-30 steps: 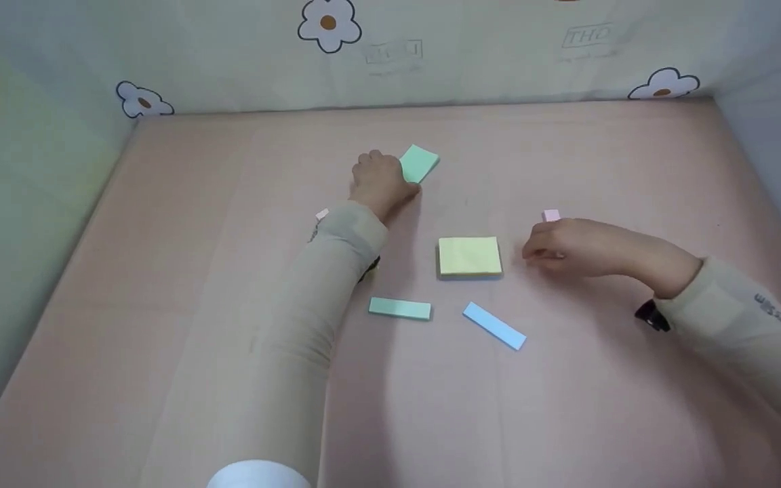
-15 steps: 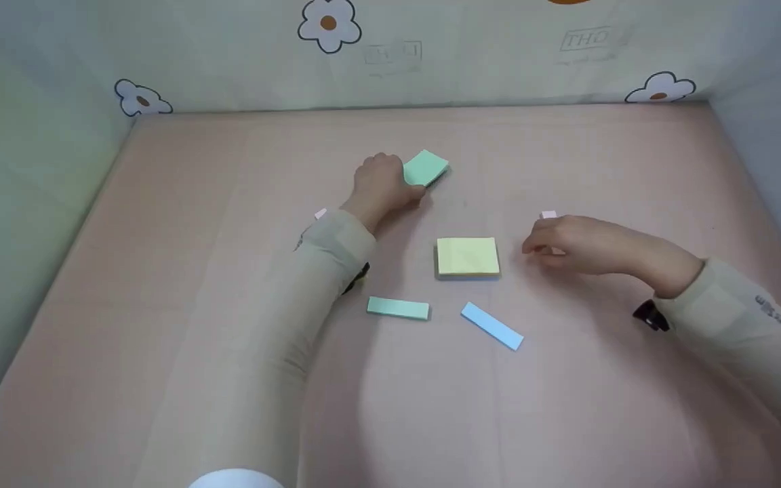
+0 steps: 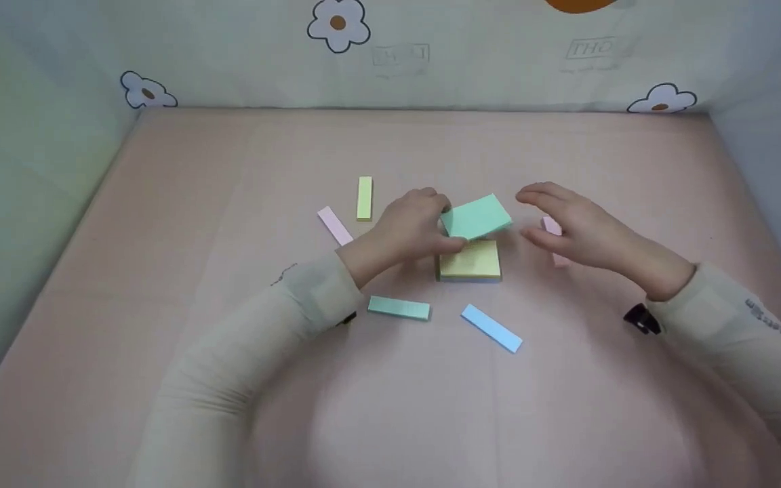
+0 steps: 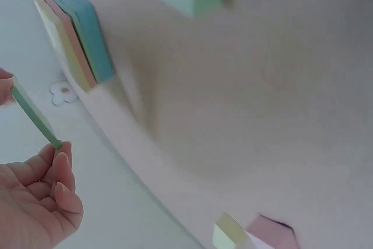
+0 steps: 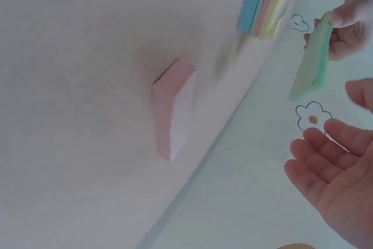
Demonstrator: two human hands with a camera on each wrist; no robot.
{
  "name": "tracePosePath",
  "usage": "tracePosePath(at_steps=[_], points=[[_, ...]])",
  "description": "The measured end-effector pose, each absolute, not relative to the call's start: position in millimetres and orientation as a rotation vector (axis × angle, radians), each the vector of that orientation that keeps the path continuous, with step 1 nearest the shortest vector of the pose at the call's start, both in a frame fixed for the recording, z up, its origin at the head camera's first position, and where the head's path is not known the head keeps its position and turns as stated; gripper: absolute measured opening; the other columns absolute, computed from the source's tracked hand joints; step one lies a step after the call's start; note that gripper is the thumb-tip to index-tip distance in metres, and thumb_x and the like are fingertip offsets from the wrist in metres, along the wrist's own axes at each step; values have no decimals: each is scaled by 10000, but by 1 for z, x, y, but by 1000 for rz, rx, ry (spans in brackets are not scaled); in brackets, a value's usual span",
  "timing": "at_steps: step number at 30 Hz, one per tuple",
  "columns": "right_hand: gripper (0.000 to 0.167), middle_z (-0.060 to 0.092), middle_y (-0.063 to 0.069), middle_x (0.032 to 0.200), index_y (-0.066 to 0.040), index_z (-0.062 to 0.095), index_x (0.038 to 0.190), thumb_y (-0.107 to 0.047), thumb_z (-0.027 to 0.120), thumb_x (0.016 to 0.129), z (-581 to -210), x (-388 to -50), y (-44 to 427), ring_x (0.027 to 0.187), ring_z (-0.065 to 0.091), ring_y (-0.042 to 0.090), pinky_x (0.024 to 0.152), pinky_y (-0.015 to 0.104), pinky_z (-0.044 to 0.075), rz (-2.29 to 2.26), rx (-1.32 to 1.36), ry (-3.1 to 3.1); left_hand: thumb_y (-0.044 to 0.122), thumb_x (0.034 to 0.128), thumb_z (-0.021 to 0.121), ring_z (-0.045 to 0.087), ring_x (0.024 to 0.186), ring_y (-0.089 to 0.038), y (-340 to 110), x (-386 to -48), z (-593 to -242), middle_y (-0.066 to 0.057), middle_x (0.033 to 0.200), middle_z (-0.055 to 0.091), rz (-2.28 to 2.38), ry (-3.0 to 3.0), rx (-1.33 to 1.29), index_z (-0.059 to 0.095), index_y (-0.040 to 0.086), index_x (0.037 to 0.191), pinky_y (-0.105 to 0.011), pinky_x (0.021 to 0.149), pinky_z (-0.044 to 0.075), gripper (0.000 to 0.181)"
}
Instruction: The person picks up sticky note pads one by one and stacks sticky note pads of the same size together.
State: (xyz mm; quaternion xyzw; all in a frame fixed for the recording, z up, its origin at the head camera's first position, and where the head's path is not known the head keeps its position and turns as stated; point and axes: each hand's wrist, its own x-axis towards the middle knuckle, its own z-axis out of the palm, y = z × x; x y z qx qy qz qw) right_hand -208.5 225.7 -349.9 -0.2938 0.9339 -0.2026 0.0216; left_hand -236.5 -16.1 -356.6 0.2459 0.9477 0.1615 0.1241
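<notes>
My left hand (image 3: 407,227) pinches a mint-green pad of sticky notes (image 3: 477,217) between thumb and fingers, tilted in the air above a stack of square pads (image 3: 470,266). The left wrist view shows the stack (image 4: 73,36) side-on, in layers of yellow, pink, green and blue, with the held pad (image 4: 36,115) seen on edge. My right hand (image 3: 584,227) hovers just right of the held pad, thumb and fingers spread, holding nothing. Beneath it lies a narrow pink pad (image 3: 558,259), partly hidden; the right wrist view shows this pink pad (image 5: 173,109) whole.
Several narrow pads lie around the stack on the pink cloth (image 3: 567,393): a green one (image 3: 398,308) and a blue one (image 3: 491,329) in front, a yellow one (image 3: 364,198) and a pink one (image 3: 333,225) to the left. Flower-patterned walls (image 3: 248,61) border the back and sides.
My left hand has brought the green pad from the back toward the right and nearer, over the stack. The right hand has lifted and spread its fingers, uncovering part of the pink pad.
</notes>
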Motion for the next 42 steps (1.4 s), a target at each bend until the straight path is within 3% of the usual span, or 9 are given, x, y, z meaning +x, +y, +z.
tracePosePath(at_steps=[4,10,23,34,42], points=[[542,431,177,1345,28,445,1298,-220,630,854,-353,-208,217,1238,410,332,971,475,365,-585,-950,2792,464,780,620,483,929,-169,-11,-224,-354,-50,1078,570,405,2743,851,572,57,1168,-294,805,445,564],[523,488,188,1267,59,488,1243,-202,653,821,-360,-210,210,1194,438,323,964,459,375,-569,-1010,2708,455,790,620,487,925,-179,-13,-218,-356,-52,1073,565,304,2745,993,565,59,1177,-288,796,434,557],[508,566,115,1156,7,574,1173,-269,712,770,-374,-208,202,1076,480,252,882,400,437,-505,-1102,2798,429,788,645,446,905,-169,-22,-220,-371,-35,1061,539,301,2715,975,557,81,1196,-282,790,418,544],[599,516,143,1237,36,518,1229,-281,716,762,-373,-209,208,1157,443,287,946,442,392,-516,-1101,2773,423,790,641,453,930,-172,-25,-219,-371,-38,1089,537,305,2712,988,557,76,1188,-289,816,418,534],[554,518,146,1233,32,518,1234,-239,694,784,-374,-209,211,1161,441,298,954,451,365,-555,-1090,2754,401,789,636,485,948,-198,-28,-217,-377,-46,1088,549,329,2740,1046,571,61,1149,-305,807,412,500]])
